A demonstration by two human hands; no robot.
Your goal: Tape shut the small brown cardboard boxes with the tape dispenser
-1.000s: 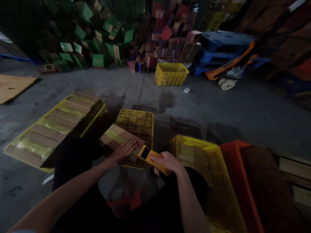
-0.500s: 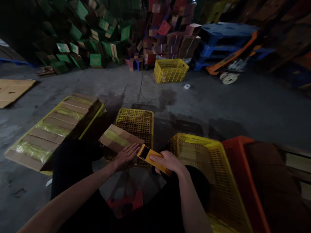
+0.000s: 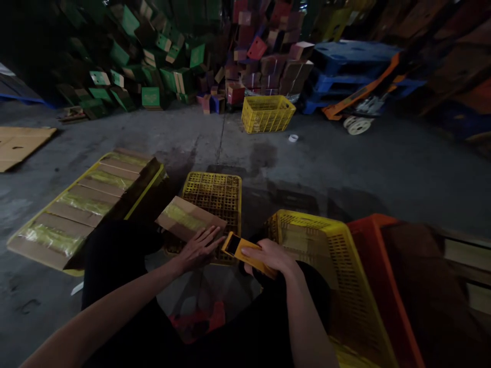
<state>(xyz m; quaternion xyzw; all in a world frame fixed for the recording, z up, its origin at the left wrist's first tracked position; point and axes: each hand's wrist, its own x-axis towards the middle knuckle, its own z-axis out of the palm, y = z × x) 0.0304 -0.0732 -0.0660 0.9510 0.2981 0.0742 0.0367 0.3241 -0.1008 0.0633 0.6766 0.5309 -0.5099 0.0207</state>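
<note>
Cardboard box (image 3: 187,219) under left hand (image 3: 199,249); right hand (image 3: 268,257) grips probably a tape dispenser (image 3: 245,252).

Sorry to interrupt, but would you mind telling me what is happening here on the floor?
A seated person presses the left hand flat on a folded brown cardboard piece with yellowish tape, which lies on an upturned yellow plastic crate. The right hand grips a yellow handheld tape dispenser at the cardboard's near edge. A stack of similar taped cardboard lies to the left, and a yellow mesh basket stands to the right.
</note>
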